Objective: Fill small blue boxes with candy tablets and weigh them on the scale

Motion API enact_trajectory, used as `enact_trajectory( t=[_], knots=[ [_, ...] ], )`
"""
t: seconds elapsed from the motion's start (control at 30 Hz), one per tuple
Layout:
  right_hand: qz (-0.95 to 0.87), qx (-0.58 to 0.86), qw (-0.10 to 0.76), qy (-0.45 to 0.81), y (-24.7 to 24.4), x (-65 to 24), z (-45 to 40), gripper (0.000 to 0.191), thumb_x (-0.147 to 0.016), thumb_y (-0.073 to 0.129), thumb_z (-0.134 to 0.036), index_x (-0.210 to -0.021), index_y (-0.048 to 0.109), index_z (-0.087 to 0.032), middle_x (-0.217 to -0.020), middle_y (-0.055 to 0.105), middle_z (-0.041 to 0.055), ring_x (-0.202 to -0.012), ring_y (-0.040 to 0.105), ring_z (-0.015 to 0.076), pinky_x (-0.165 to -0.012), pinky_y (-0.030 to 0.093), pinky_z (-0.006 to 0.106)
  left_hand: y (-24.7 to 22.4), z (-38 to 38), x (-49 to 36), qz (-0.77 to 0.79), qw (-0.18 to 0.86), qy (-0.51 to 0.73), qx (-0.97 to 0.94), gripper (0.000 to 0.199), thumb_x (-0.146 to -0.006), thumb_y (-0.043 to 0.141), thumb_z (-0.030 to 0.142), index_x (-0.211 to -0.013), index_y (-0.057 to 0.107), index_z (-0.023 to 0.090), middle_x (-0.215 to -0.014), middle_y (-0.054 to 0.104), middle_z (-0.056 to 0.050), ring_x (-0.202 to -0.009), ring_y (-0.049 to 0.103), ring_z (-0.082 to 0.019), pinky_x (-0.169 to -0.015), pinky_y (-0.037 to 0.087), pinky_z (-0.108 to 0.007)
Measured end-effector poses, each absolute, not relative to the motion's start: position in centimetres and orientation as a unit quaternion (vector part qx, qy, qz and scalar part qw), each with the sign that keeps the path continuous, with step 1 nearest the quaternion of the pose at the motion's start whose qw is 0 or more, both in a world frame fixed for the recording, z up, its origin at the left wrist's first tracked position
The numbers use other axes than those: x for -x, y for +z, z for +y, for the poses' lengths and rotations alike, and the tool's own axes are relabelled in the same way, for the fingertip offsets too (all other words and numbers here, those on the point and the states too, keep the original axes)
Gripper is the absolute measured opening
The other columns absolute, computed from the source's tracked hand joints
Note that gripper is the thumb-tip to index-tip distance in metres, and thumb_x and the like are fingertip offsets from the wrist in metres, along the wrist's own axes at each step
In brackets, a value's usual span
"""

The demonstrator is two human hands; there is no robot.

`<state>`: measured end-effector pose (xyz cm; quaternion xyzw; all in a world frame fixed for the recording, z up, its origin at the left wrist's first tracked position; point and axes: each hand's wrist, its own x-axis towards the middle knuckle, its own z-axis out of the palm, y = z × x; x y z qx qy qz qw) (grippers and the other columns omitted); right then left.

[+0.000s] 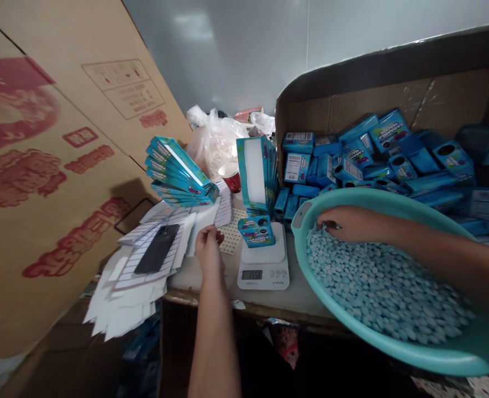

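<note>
Teal plastic basin (397, 202) of pale blue tablets (377, 282), tilted at the near right edge of the worktop (298, 293); right hand (346, 224) in it, left hand (209, 251) free.

Right hand lies at the basin's far left, fingers curled down among the tablets; any grip on them is hidden. Left hand is raised, loosely curled, visibly empty, just left of a digital scale (264, 279). One blue box (256, 232) sits squarely on the platform, and the scale stands level, clear of the basin; digits are too small to certify. Flat blue cartons (180, 171) stand fanned far left, beside a phone (157, 249) on white sheets (120, 298). Filled blue boxes (377, 149) crowd a cardboard bin (393, 94) far right.
</note>
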<state>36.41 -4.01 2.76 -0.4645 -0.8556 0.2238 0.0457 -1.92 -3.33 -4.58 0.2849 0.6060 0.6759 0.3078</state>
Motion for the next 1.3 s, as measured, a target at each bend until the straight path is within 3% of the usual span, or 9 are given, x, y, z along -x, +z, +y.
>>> enact_trajectory(
  t=[0.1, 0.23, 0.4, 0.67, 0.87, 1.0, 1.17, 1.3],
  knots=[
    [-0.858, 0.458, 0.038, 0.229, 2.3, -36.5, -3.6, 0.034, -0.095, 0.052, -0.008, -0.114, 0.077, -0.020, -0.123, 0.076, 0.0099, -0.105, 0.070, 0.0272, -0.093, 0.056, 0.039, -4.2, -2.3, 1.9, 0.615, 0.327, 0.649, -0.307, 0.049, -0.060, 0.076, 0.053, -0.093, 0.060, 0.019, -0.076, 0.061, 0.003, -0.068, 0.061, -0.013, -0.070, 0.052, -0.026],
    [-0.866, 0.440, 0.037, 0.233, 1.0, -36.4, -3.0, 0.037, -0.092, 0.054, -0.005, -0.115, 0.078, -0.020, -0.128, 0.074, 0.0087, -0.114, 0.069, 0.0280, -0.101, 0.053, 0.039, -2.8, 1.2, 1.1, 0.621, 0.360, 0.583, -0.380, 0.055, -0.056, 0.085, 0.051, -0.095, 0.065, 0.018, -0.078, 0.066, 0.000, -0.069, 0.064, -0.016, -0.064, 0.046, -0.025],
    [-0.866, 0.437, 0.037, 0.239, 0.1, -36.0, -2.9, 0.029, -0.095, 0.058, -0.012, -0.114, 0.078, -0.020, -0.122, 0.076, 0.0112, -0.106, 0.071, 0.0293, -0.090, 0.055, 0.037, -1.3, 6.2, -0.7, 0.610, 0.379, 0.513, -0.470, 0.058, -0.056, 0.091, 0.054, -0.095, 0.073, 0.015, -0.085, 0.073, -0.007, -0.074, 0.068, -0.021, -0.064, 0.048, -0.028],
    [-0.859, 0.436, 0.018, 0.267, 0.6, -35.8, -2.8, 0.020, -0.086, 0.072, -0.020, -0.106, 0.070, -0.020, -0.119, 0.074, 0.0084, -0.103, 0.069, 0.0290, -0.085, 0.052, 0.037, -3.7, 6.9, -1.5, 0.605, 0.265, 0.533, -0.528, 0.033, -0.069, 0.085, 0.050, -0.075, 0.069, 0.020, -0.076, 0.071, -0.005, -0.076, 0.065, -0.022, -0.072, 0.049, -0.030],
    [-0.857, 0.442, 0.023, 0.264, 0.0, -35.8, -3.0, 0.018, -0.088, 0.069, -0.021, -0.106, 0.067, -0.025, -0.118, 0.072, 0.0067, -0.105, 0.070, 0.0284, -0.088, 0.054, 0.037, -3.7, 5.9, -1.8, 0.632, 0.185, 0.510, -0.554, 0.022, -0.082, 0.078, 0.042, -0.075, 0.072, 0.022, -0.074, 0.070, -0.006, -0.074, 0.064, -0.024, -0.070, 0.042, -0.031],
    [-0.854, 0.443, 0.033, 0.269, 0.0, -35.8, -3.2, 0.016, -0.090, 0.068, -0.022, -0.106, 0.067, -0.024, -0.119, 0.072, 0.0075, -0.105, 0.070, 0.0289, -0.089, 0.054, 0.039, -3.7, 5.4, -2.1, 0.638, 0.166, 0.505, -0.557, 0.014, -0.086, 0.076, 0.037, -0.087, 0.073, 0.024, -0.081, 0.073, -0.006, -0.081, 0.069, -0.027, -0.072, 0.042, -0.032],
    [-0.854, 0.434, 0.019, 0.285, 0.6, -36.2, -2.9, 0.025, -0.086, 0.073, -0.022, -0.110, 0.072, -0.021, -0.121, 0.074, 0.0094, -0.110, 0.069, 0.0317, -0.095, 0.054, 0.040, -3.8, 5.3, -2.2, 0.628, 0.177, 0.510, -0.560, 0.022, -0.086, 0.075, 0.034, -0.107, 0.076, 0.027, -0.079, 0.073, -0.003, -0.076, 0.069, -0.026, -0.070, 0.044, -0.031],
    [-0.846, 0.449, 0.006, 0.289, 0.8, -36.4, -2.8, 0.031, -0.086, 0.075, -0.025, -0.117, 0.073, -0.021, -0.125, 0.073, 0.0117, -0.113, 0.069, 0.0341, -0.098, 0.054, 0.044, -3.6, 5.5, -2.2, 0.611, 0.175, 0.536, -0.556, 0.018, -0.079, 0.081, 0.031, -0.095, 0.077, 0.023, -0.087, 0.073, -0.005, -0.087, 0.069, -0.027, -0.075, 0.049, -0.031]
  ],
)
